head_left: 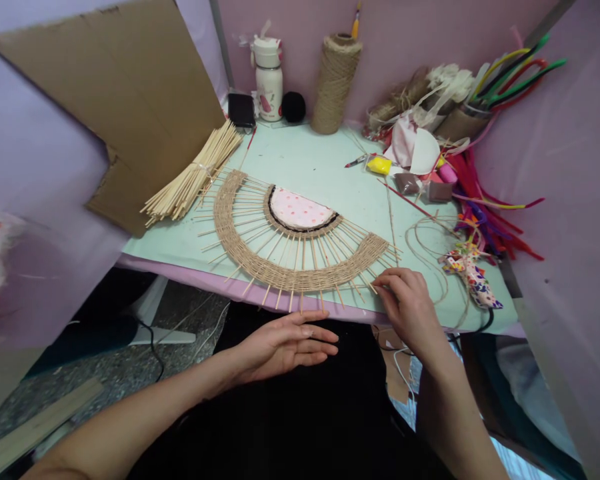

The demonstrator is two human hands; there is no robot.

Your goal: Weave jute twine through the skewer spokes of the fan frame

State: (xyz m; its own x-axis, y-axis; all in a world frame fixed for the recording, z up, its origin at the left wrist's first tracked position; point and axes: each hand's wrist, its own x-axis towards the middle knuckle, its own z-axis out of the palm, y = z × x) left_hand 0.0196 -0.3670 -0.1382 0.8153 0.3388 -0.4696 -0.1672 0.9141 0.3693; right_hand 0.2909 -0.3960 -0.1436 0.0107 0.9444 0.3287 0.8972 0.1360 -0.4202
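Note:
A half-round woven piece (260,257) of thin wooden sticks and jute twine lies on the pale green table (310,167), with a pink spotted fabric centre (300,210). My left hand (285,343) hovers below the table's front edge, fingers stretched out and flat, holding nothing. My right hand (405,303) rests at the piece's right end, fingers pinched on the stick ends and twine there. Loose jute twine (430,247) loops on the table just right of that hand.
A bundle of sticks (195,177) lies at the left by a cardboard sheet (130,87). A twine spool (335,83), a bottle (269,80) and a black ball stand at the back. Pipe cleaners (485,207), fabric scraps and a patterned bow (473,273) crowd the right.

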